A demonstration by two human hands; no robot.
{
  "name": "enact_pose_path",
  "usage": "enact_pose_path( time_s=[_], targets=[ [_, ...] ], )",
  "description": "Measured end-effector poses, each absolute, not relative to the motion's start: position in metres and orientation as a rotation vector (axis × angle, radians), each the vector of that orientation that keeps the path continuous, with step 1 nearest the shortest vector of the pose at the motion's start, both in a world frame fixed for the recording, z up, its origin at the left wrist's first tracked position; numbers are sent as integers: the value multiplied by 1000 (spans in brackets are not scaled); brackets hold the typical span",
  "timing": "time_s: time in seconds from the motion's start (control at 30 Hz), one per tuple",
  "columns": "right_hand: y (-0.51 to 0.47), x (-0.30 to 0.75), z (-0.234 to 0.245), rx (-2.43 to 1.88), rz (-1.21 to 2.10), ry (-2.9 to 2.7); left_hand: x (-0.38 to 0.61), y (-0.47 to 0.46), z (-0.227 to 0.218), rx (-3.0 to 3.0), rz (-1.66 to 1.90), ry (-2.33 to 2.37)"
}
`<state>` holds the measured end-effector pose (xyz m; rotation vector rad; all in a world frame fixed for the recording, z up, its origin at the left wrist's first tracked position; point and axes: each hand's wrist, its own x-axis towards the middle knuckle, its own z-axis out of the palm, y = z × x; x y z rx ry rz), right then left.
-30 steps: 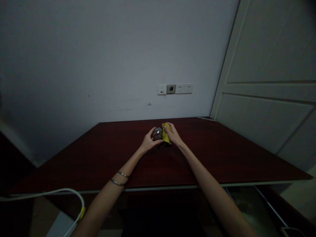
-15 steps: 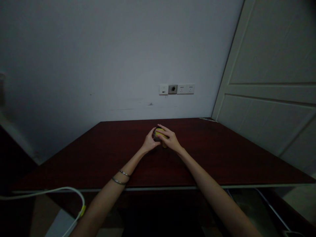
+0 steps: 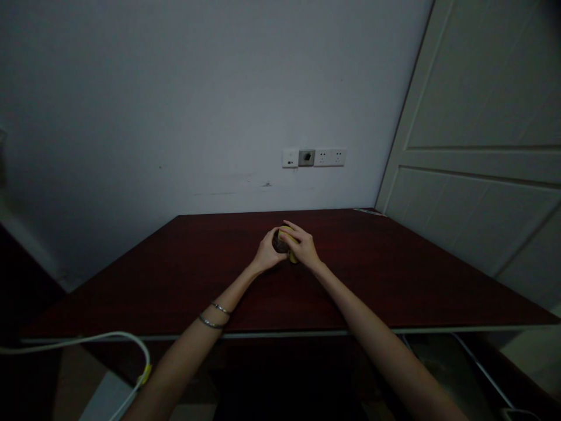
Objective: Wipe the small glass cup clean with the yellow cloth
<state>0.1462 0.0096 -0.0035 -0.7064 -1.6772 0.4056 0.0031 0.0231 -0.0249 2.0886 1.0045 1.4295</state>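
Note:
Near the middle of the dark red table, my left hand curls around a small dark, rounded object, thumb along its near side. What kind of object it is cannot be made out in the dim light. Against its right side my right hand presses a soft-looking yellow piece, likely a cloth, with its fingers bent over the top. Part of the yellow piece hangs below the right palm. The hands nearly touch and cover much of both things.
The table reaches back to a pale wall with a row of sockets. A white panelled door stands at the right. At the lower left, a white cable loops by the table's front edge.
My right hand and the yellow piece have shifted slightly right over the dark object, so more of its dark surface shows. My left hand stays around it.

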Motion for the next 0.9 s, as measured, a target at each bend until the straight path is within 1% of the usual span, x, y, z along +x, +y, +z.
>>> enact_pose_path(
  time_s=[0.1, 0.23, 0.4, 0.5, 0.73, 0.9],
  targets=[
    [1, 145, -1, -627, 345, -1835, 2, 24, -25, 2104, 1439, 1003],
    [3, 146, -1, -682, 381, -1773, 2, 23, -26, 2125, 1423, 999],
    [25, 152, -6, -806, 582, -1526, 3, 21, -28, 2257, 1381, 960],
    [30, 154, -6, -819, 689, -1477, 5, 22, -29, 2203, 1381, 955],
    [4, 148, 4, -656, 456, -1661, 8, 20, -20, 1799, 1368, 905],
    [5, 148, 4, -630, 459, -1608, 10, 15, -13, 1700, 1367, 822]
  ],
)
